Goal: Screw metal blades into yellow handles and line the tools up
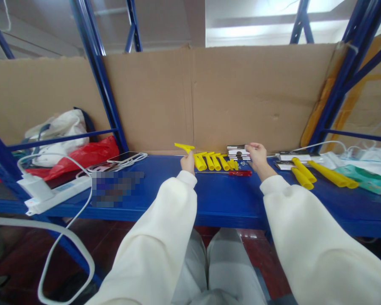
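My left hand (188, 162) is closed around a yellow scraper handle (184, 147), its wide T-shaped head sticking up above the fingers. Just right of it, several similar yellow handles (213, 162) lie in a row on the blue shelf. My right hand (259, 157) has its fingers pinched at the right end of a stack of flat black-and-white pieces (236, 152); what is between the fingertips is too small to make out. Between the hands lie small yellow parts (233, 164), tiny screws (243, 163) and a screwdriver (240, 173) with a red handle.
Loose yellow tubes (332, 173) and another flat stack (294, 156) lie at the right, beside a green plastic packet (368, 178). On the left are a white power strip (63, 192) with cables, a phone (123, 157) and a red bag (82, 159). Cardboard (241, 93) walls the back.
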